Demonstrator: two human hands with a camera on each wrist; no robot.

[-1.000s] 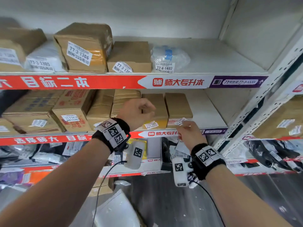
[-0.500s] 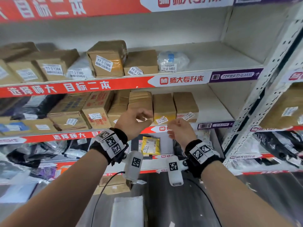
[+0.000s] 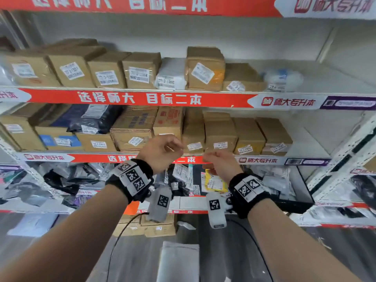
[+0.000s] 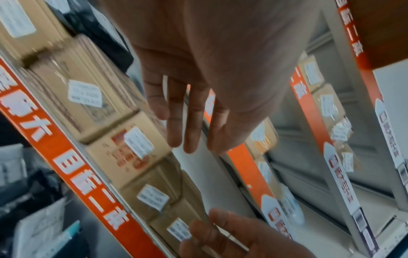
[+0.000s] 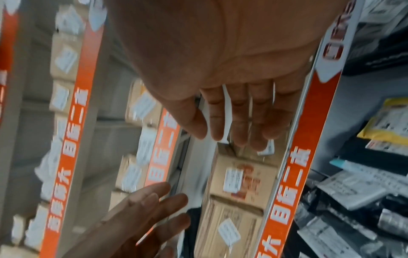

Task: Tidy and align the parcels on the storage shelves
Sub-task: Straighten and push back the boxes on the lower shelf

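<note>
Parcels [image 3: 219,135] in rows on shelves [image 3: 130,98], left grip [image 3: 160,152] and right grip [image 3: 220,164] loose-fingered, empty, just before them

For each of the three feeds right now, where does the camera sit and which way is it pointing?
Head: worn on the head, faces the parcel shelves; both forearms, left hand, right hand show.
Left wrist: looks along the left palm at its fingers and tilted shelves.
Right wrist: along the right palm, fingers, shelves.
Shared: both wrist views catch the red-printed carton and the opposite hand.
</note>
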